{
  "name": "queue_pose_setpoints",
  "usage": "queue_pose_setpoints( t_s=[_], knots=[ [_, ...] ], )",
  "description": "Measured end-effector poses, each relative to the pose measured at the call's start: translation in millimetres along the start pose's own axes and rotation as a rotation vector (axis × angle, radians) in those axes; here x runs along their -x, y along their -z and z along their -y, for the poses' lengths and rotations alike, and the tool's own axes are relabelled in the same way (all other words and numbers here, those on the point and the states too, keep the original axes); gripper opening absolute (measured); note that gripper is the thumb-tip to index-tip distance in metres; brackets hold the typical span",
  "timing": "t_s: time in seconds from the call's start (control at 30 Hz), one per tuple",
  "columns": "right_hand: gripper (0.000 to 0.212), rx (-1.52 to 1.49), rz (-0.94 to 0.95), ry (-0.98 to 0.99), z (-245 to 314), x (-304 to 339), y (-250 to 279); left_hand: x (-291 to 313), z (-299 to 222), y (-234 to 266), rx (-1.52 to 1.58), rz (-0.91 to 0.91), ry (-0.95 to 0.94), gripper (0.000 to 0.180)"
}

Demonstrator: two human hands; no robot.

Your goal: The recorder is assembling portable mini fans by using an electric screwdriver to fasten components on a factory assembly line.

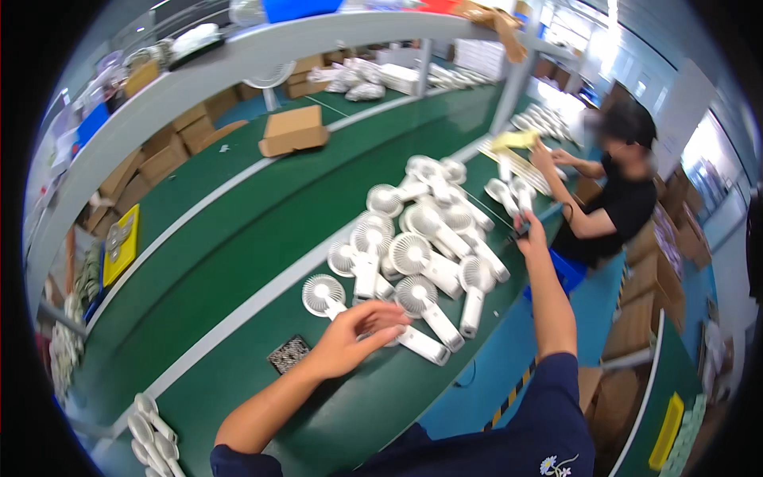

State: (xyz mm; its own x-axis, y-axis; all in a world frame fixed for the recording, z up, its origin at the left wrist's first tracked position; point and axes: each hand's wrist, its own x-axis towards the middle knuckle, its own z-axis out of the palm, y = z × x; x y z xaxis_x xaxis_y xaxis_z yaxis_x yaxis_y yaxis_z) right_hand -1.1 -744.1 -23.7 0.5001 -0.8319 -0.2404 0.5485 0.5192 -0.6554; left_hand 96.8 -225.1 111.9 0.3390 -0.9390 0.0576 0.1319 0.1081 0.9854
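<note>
A heap of white handheld fans (411,253) lies on the green worktable in front of me, with round grilles and short handles. My left hand (362,335) is at the near edge of the heap, thumb and fingers apart. Partly hidden under it is one fan whose handle (423,347) points right. Farther off to the right, my right hand (532,235) is closed around the lower end of a white handheld fan (522,193). Something small and black (520,230) shows at its fingers. Beside the left forearm is a black-and-white speckled flat piece (289,354).
A co-worker (608,183) sits at the right, hands on a yellow piece (515,141). More fans (151,433) lie at the lower left. An open cardboard box (294,130) stands beyond the rail; a grey overhead shelf (238,54) spans the far side. Cartons (636,318) line the right floor.
</note>
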Motion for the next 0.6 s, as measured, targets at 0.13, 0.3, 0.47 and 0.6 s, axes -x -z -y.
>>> queue_pose_setpoints(
  t_s=[0.13,0.3,0.47,0.6],
  knots=[
    [0.022,0.124,-0.053,-0.065,-2,1,24,65,12,34,-0.045,-0.386,-0.017,0.022],
    [0.02,0.32,-0.112,-0.071,-13,-14,30,163,31,37,-0.083,-0.873,-0.107,0.014],
    [0.038,0.599,-0.017,-0.143,-1,-2,24,282,45,-34,0.408,-0.18,0.478,0.031],
    [0.052,0.721,-0.168,0.151,49,36,51,396,102,-54,0.408,-0.194,0.41,0.034]
  ],
)
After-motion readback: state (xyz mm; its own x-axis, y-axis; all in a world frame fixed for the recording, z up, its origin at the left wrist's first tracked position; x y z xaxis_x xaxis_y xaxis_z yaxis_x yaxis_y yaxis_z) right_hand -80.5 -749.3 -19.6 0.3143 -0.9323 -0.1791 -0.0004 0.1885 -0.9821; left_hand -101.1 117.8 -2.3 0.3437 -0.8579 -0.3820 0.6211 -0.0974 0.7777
